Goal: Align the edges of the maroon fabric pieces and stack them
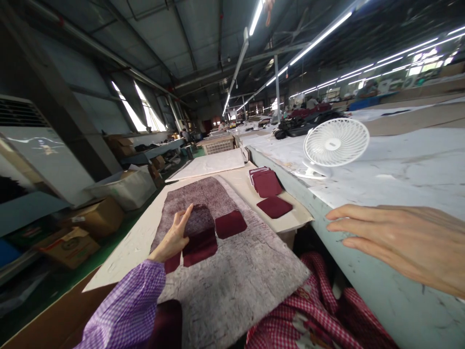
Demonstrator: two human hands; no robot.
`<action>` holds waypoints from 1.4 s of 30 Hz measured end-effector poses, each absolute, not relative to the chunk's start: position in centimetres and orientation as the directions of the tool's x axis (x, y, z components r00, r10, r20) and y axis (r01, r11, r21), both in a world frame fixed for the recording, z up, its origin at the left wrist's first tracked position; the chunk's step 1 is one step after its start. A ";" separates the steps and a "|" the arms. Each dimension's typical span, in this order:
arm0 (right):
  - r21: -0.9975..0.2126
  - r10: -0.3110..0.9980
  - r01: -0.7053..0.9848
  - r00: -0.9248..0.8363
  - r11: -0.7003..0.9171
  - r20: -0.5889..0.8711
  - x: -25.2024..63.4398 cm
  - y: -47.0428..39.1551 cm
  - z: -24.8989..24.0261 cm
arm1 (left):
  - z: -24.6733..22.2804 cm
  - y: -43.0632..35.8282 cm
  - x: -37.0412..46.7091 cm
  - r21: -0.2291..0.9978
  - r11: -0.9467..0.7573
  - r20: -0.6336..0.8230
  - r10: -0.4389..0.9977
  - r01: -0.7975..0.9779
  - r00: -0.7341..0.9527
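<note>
My left hand (174, 237), in a purple checked sleeve, is over a grey mottled board (240, 271). Its fingers point forward and its thumb stands apart, beside a dark maroon piece (200, 248) that it seems to touch. A mottled maroon area (189, 194) covers the board's far part. To the right of the hand lies another maroon piece (230, 224), flat with rounded corners. My right hand (395, 237) hovers near the pale table edge, fingers stretched out and nothing in them. Beyond the board are a stack of maroon pieces (267, 182) and a single one (275, 207).
A white fan (336, 143) stands on the large table (395, 165) at right. Cardboard boxes (78, 242) sit on the floor at left. Red checked cloth (290, 315) hangs below the board's near edge. Dark garments (305, 123) lie farther back.
</note>
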State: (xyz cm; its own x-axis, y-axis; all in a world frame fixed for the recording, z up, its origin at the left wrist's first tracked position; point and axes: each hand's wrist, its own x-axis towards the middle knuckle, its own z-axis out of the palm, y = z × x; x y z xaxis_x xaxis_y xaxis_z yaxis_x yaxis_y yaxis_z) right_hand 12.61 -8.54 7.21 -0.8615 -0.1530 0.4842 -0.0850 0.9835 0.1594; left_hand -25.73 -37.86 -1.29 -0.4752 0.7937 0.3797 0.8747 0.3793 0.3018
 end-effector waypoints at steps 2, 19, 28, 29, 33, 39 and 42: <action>0.085 -0.117 -0.086 -0.871 0.993 0.477 12.2 -8.9 7.1 | 0.9 -37.7 -24.4 0.295 0.358 0.391 0.801 0.886 -0.454; -0.405 0.217 -0.077 -0.745 0.911 0.631 11.7 -12.0 6.9 | 6.4 -23.8 -10.7 0.711 -0.179 0.390 0.905 0.680 -0.170; -0.291 0.309 0.175 -0.797 0.941 0.520 19.3 -7.0 7.3 | 4.6 -13.2 -5.0 0.817 -0.362 0.316 0.932 0.448 0.176; -0.315 0.362 0.227 -0.795 0.922 0.487 19.8 -5.8 7.1 | 4.4 -11.7 -4.6 0.827 -0.376 0.314 0.926 0.418 0.210; -0.481 0.560 0.371 -0.753 0.794 0.345 21.0 -0.9 5.3 | 4.0 -5.4 -4.3 0.862 -0.343 0.234 0.922 0.373 0.309; -0.420 0.695 0.584 -0.696 0.695 0.183 22.7 3.1 2.9 | 5.6 0.2 -7.1 0.875 -0.242 0.251 0.967 0.420 0.035; -0.366 0.712 0.627 -0.682 0.687 0.169 23.2 3.6 2.5 | 5.4 -0.6 -6.9 0.786 -0.296 0.344 0.939 0.543 0.013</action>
State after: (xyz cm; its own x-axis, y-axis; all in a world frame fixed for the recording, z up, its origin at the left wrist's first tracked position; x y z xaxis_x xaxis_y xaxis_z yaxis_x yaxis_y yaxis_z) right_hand 23.18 3.57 2.47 -0.6816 0.7120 0.1687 0.6273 0.6873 -0.3661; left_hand -6.90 -0.58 5.42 0.0131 0.9388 0.3443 0.5428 -0.2959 0.7860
